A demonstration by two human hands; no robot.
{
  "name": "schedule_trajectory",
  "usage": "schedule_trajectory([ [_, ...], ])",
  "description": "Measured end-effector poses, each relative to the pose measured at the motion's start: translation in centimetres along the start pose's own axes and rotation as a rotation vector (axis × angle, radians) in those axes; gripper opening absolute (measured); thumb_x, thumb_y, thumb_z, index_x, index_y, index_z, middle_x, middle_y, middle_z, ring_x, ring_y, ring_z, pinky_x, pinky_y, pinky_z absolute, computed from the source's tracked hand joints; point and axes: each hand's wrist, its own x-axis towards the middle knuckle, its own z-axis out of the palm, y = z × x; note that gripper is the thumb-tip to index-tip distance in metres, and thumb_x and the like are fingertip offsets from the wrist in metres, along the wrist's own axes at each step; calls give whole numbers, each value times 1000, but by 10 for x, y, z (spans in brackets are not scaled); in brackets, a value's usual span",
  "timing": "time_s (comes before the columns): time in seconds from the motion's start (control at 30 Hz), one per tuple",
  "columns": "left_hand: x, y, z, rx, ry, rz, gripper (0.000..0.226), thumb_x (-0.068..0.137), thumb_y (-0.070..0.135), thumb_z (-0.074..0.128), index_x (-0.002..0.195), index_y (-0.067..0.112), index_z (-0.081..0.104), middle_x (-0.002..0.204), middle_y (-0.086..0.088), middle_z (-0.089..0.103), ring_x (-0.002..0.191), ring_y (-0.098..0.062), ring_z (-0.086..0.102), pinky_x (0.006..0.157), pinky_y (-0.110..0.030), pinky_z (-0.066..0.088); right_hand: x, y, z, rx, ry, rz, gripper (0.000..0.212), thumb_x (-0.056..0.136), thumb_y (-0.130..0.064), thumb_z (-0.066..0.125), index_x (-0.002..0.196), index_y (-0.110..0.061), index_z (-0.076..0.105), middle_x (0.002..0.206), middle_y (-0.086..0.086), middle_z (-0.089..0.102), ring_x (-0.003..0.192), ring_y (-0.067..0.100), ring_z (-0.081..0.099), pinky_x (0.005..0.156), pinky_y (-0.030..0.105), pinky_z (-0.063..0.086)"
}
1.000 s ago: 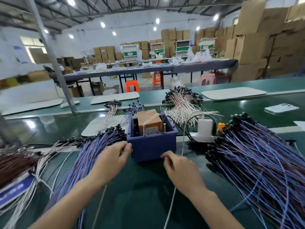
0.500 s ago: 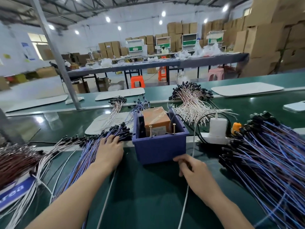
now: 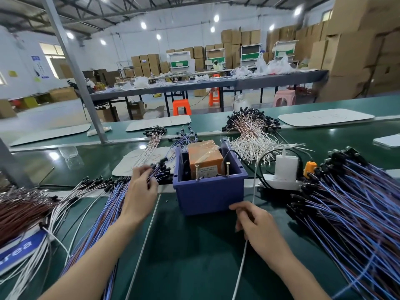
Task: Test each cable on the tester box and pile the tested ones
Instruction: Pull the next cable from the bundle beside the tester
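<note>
1. We're in a warehouse hall with cardboard boxes stacked along the back wall. Up front is a long green bench (image 3: 194, 267) covered in wire.
2. The tester box (image 3: 210, 195), a blue tub, sits mid-bench close to the near edge. An orange block (image 3: 204, 156) is inside it and two screws (image 3: 197, 172) stand upright at its front rim. They're probably the contacts, turned toward the person so cable ends can reach them easily.
3. The left hand (image 3: 140, 191) is in among the blue cables (image 3: 104, 213) fanned toward the bench's left edge. Its fingers pinch at the black plug ends, which all point toward the box and are easy to grab one at a time.
4. The right hand (image 3: 257, 226) waits just in front of the box's front right corner, fingers loosely curled. A white cord (image 3: 242, 263) runs under it, and I cannot tell whether the hand grips the cord.
5. Toward the right edge lies a bigger heap (image 3: 357, 213) of blue cables, plugs also facing in. Which pile holds the tested ones isn't clear from here.
</note>
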Motion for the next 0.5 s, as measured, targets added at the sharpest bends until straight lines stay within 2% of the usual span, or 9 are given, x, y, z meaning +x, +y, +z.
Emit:
schedule_trajectory([
  [0.03,2,8,-8,-63,53,-6,36,102,9,50,133,-8,56,130,2,44,110,-5,47,99,-3,31,0,0,0,13,1,4,36,102,-21,48,96,-52,65,72,-2,70,52,7,53,52,23,44],
  [0.07,5,16,-16,-115,102,-1,36,102,9,50,134,-7,55,128,4,43,109,-3,47,99,0,30,0,0,0,22,2,6,37,102,-20,48,96,-52,65,71,-2,70,52,8,53,52,24,44],
  [0.13,14,33,-34,-220,201,10,34,103,10,51,132,-6,57,125,3,44,109,-8,51,106,-13,40,0,-1,0,34,2,8,38,102,-19,47,95,-52,65,70,-1,69,51,9,52,52,27,43],
  [0.17,19,43,-45,-287,266,1,31,103,11,51,129,-4,59,122,4,45,104,-9,54,102,-17,46,0,-1,0,40,1,11,38,102,-19,47,95,-51,65,70,0,69,51,9,51,52,28,43],
  [0.27,32,75,-78,-503,468,-30,21,104,10,50,117,10,66,113,12,52,95,-7,62,88,-15,53,-1,-1,0,44,1,31,35,102,-21,48,95,-50,66,70,0,70,51,8,52,53,25,44],
  [0.33,36,100,-99,-611,556,0,18,103,11,53,111,22,65,112,4,63,94,-9,68,87,-24,57,-2,-3,-1,64,2,40,32,102,-20,48,95,-43,69,70,1,70,53,8,54,53,22,44],
  [0.4,32,128,-112,-667,594,142,16,101,10,55,112,20,60,102,12,69,89,-8,70,83,-25,58,-2,-7,-2,133,2,46,30,103,-15,49,97,-34,72,67,2,68,52,10,54,52,22,44],
  [0.47,16,153,-111,-689,527,324,20,100,8,56,109,25,53,94,20,68,86,-8,70,79,-22,57,-1,-9,-7,306,18,57,26,103,-11,50,101,-21,74,64,3,65,48,12,50,46,20,40],
  [0.5,3,162,-103,-686,468,376,22,101,9,56,109,28,51,92,18,67,83,-9,69,76,-22,56,-1,-11,-11,412,30,71,25,103,-12,51,102,-17,75,64,4,64,48,13,49,44,20,38],
])
